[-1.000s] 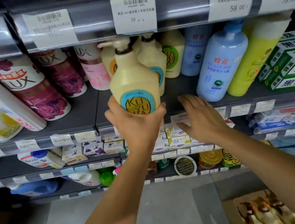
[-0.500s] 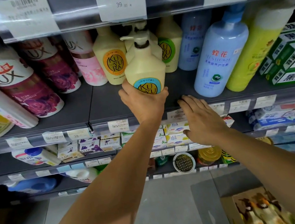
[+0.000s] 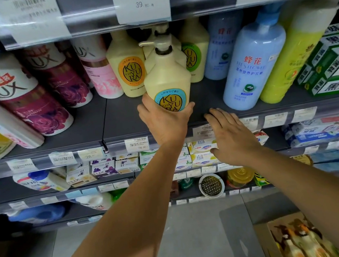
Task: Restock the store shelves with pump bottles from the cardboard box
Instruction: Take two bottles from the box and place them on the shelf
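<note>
cardboard box (image 3: 287, 239) cut off at the bottom edge; left price tag (image 3: 31, 19) too blurred to read.

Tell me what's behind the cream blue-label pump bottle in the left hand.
Another cream pump bottle stands right behind the held cream blue-label pump bottle; only its pump and shoulder show. Its label is covered.

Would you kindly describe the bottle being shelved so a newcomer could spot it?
On the grey middle shelf, among the cream pump bottles, it is the front one, gripped at its base by the left hand. Its round label is blue-ringed; its neighbours' are orange and green.
</note>
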`<state>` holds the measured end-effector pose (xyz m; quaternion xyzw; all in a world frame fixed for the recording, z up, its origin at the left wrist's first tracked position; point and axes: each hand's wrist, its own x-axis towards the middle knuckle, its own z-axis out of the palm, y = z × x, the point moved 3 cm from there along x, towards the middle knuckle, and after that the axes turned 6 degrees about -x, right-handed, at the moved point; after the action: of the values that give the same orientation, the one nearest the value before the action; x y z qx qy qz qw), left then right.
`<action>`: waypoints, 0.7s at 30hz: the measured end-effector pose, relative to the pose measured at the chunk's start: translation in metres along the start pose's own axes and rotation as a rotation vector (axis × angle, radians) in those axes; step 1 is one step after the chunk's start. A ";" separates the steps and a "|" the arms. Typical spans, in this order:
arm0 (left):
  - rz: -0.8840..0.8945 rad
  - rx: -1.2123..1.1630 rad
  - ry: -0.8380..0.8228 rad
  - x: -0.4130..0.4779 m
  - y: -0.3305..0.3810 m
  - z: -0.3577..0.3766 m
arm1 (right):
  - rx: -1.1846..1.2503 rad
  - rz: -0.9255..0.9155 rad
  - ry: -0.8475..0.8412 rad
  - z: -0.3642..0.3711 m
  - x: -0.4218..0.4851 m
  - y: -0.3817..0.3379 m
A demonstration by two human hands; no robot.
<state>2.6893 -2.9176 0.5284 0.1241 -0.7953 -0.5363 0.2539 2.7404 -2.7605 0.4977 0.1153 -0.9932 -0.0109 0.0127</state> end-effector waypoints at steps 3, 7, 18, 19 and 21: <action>-0.003 0.004 -0.008 0.000 -0.001 0.000 | -0.015 -0.001 0.000 0.002 0.001 0.000; -0.024 0.009 -0.042 -0.004 -0.004 0.000 | -0.010 0.004 -0.020 0.002 0.000 0.001; 0.269 0.285 -0.273 -0.059 0.010 -0.063 | 0.142 0.078 0.015 -0.049 -0.037 0.001; 0.325 0.349 -0.335 -0.071 0.015 -0.067 | 0.140 0.100 0.000 -0.053 -0.050 0.003; 0.368 0.471 -0.533 -0.100 0.024 -0.070 | 0.141 0.147 -0.087 -0.056 -0.084 0.008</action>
<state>2.8125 -2.9163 0.5444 -0.1092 -0.9434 -0.2984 0.0954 2.8216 -2.7343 0.5522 0.0424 -0.9969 0.0548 -0.0378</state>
